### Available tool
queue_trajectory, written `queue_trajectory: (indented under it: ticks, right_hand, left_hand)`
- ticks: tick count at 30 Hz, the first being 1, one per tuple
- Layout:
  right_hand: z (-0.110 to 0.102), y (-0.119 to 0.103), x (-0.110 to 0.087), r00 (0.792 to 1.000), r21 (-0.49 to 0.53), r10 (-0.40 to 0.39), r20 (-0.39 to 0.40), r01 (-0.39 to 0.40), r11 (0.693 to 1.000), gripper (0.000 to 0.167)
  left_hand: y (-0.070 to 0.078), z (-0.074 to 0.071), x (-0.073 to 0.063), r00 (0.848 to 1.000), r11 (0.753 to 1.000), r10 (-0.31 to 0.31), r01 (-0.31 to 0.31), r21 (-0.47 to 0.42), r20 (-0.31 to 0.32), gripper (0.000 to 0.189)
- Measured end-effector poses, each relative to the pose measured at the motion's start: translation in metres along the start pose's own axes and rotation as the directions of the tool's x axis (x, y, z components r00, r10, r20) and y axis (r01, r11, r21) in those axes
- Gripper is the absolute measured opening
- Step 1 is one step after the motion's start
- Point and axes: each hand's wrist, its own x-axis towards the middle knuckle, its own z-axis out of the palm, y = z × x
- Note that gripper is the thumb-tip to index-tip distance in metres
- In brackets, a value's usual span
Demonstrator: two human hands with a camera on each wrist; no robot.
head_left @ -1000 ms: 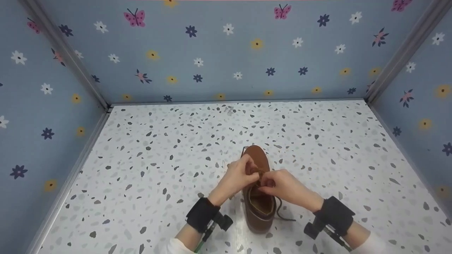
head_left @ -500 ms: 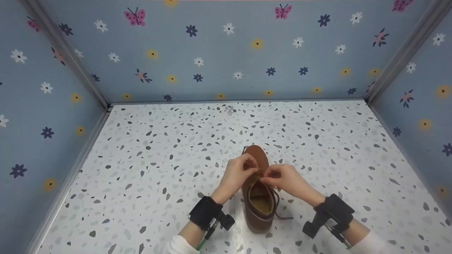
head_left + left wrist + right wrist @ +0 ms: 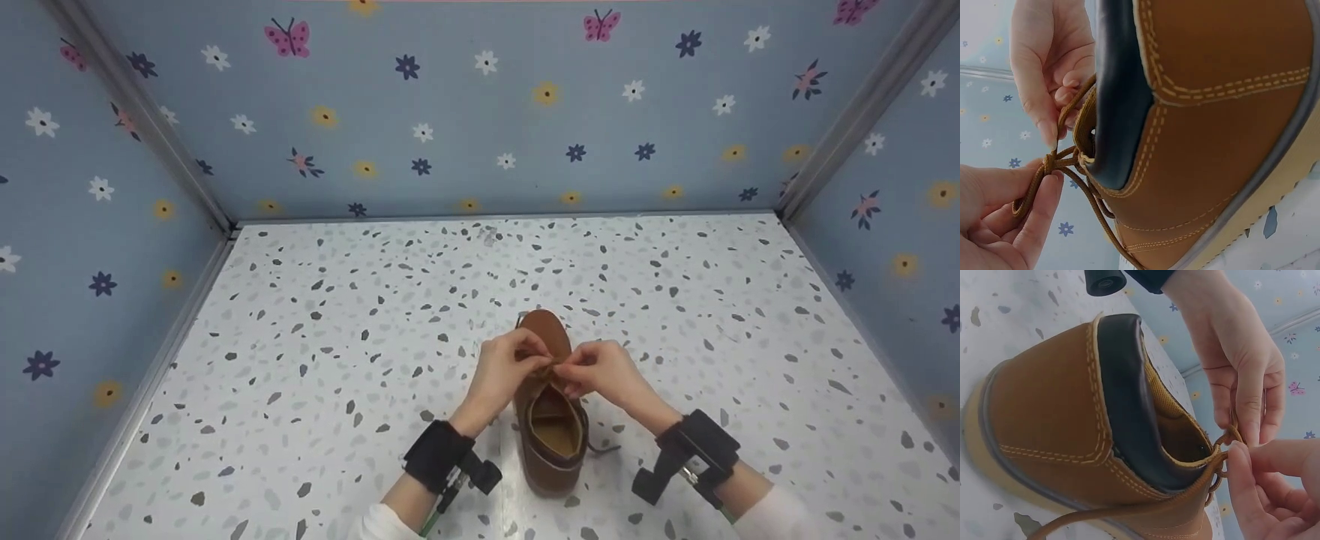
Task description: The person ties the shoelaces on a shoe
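A brown lace-up shoe with a dark padded collar stands upright on the speckled surface, toe pointing away. Over its lacing, my left hand pinches the brown shoelace at a small knot, and a loop of lace hangs among those fingers. Facing it, my right hand pinches the lace between thumb and fingers close to the same knot. In the left wrist view one lace strand runs down along the shoe's side. The fingertips partly cover the knot.
The white speckled tabletop is bounded by blue panels with flowers and butterflies at the back and both sides. A loose lace end lies right of the shoe. Both wrists wear black straps with small cameras.
My right hand has shifted slightly forward, away from the shoe opening, and its fingers have changed position. The loose lace end on the right has drawn in toward the shoe. My left hand has barely moved.
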Motion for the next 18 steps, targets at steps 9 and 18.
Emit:
queue_trajectory:
  ticks: [9,18]
  right_hand:
    - [0.0053,-0.0001,0.0008,0.999,-0.014,-0.043,0.005,0.043,0.999,0.014]
    - [0.0035,-0.0022,0.0010,0.984,-0.158,-0.131,0.122,0.149,0.976,0.018]
  left_hand:
    - [-0.0012,0.0007,0.0002,1.000,0.999,0.003,-0.003,-0.040,-0.005,0.008]
    - [-0.0011,0.0003,-0.0016,1.000,0.997,0.011,-0.010,-0.072,0.012,0.009]
